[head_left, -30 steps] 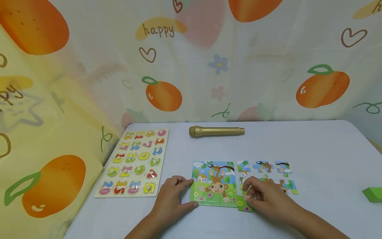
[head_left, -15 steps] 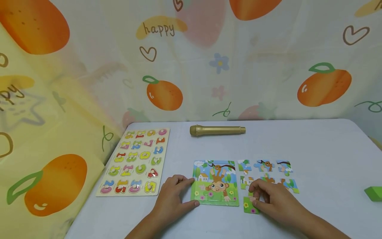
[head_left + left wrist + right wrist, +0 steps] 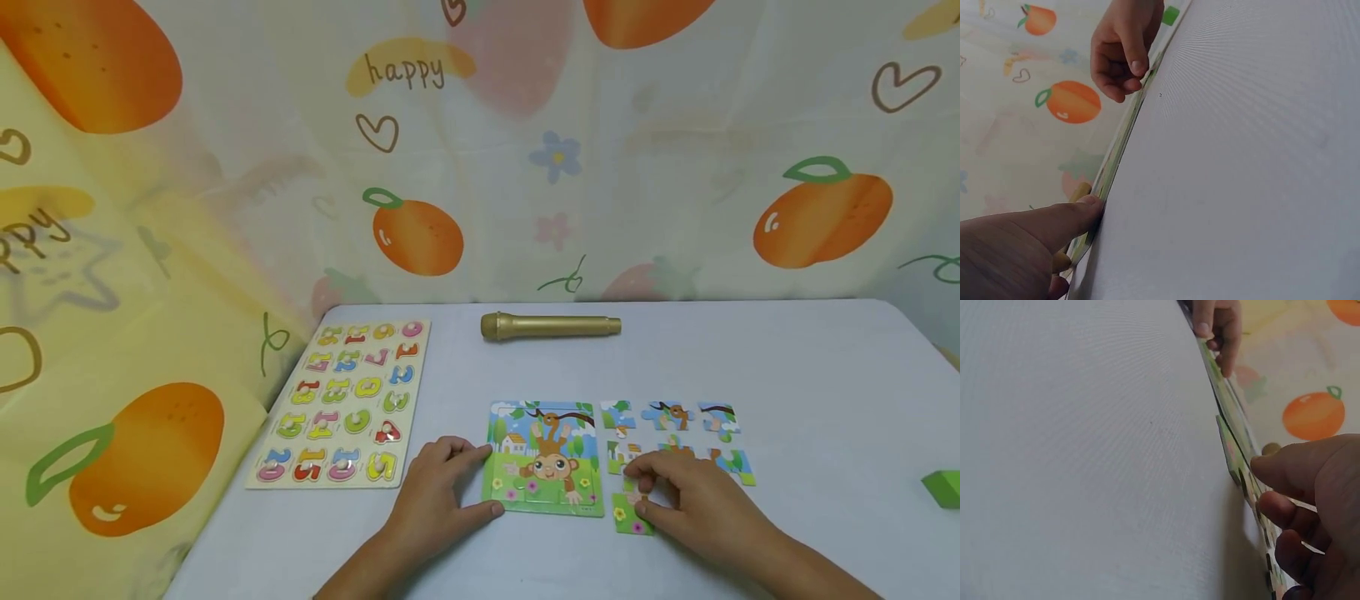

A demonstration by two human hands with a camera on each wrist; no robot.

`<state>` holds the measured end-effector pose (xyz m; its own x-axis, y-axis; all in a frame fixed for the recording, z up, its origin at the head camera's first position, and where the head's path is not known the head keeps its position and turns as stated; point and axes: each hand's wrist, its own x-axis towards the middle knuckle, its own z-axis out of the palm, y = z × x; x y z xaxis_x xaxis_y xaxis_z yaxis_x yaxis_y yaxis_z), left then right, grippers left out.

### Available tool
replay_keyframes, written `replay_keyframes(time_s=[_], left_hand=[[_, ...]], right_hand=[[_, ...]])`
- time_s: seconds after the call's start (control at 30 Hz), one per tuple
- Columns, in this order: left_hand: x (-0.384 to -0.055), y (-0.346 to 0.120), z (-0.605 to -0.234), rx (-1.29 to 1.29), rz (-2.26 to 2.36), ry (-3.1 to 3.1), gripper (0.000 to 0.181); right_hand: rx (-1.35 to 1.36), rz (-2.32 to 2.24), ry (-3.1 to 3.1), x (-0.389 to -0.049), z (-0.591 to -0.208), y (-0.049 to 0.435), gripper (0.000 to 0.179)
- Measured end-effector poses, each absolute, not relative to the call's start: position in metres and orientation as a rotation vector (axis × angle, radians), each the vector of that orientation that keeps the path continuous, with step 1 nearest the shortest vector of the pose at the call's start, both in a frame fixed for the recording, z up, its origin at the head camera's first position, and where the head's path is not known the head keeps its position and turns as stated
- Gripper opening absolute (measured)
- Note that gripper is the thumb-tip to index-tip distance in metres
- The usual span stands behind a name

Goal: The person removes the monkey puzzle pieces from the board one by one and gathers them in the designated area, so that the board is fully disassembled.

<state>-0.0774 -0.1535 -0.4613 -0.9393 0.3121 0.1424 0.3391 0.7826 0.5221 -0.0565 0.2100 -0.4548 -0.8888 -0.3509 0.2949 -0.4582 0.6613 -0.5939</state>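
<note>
A square puzzle board [image 3: 543, 458] with a monkey picture lies in the middle of the table. At its left side, my left hand [image 3: 435, 496] touches the edge with index finger and thumb spread apart. My right hand [image 3: 697, 504] has curled fingers and pinches a green puzzle piece [image 3: 628, 518] with flowers, just right of the board. In the right wrist view, the thumb [image 3: 1291, 465] is close to the green piece, whose hold is partly hidden. Several loose puzzle pieces [image 3: 670, 415] lie in rows behind the right hand, partly covered by it.
A number puzzle board [image 3: 341, 404] with knobbed digits lies at the left of the table. A gold microphone [image 3: 551, 327] lies near the back edge. Far right is a green block [image 3: 943, 488]. A fruit-printed cloth [image 3: 660, 108] hangs behind the table.
The right hand moved the green flowered piece slightly right, away from the board's lower right corner, then nearly stopped. The left hand stays at the board's left edge.
</note>
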Motion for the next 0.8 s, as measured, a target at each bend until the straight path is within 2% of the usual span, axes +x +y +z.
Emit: replay_keyframes(time_s=[0.2, 0.37, 0.8], left_hand=[[-0.079, -0.153, -0.459, -0.526, -0.88, -2.948, 0.071], [-0.08, -0.152, -0.456, -0.573, -0.916, -2.949, 0.069], [-0.084, -0.14, -0.453, -0.686, -0.908, -2.924, 0.066]], right_hand=[[0.699, 1.107, -2.683, -0.06, -0.453, 0.207, 0.037], [0.761, 1.198, -2.698, -0.068, -0.45, 0.2, 0.032], [0.995, 1.375, -2.767, -0.096, -0.433, 0.16, 0.033]])
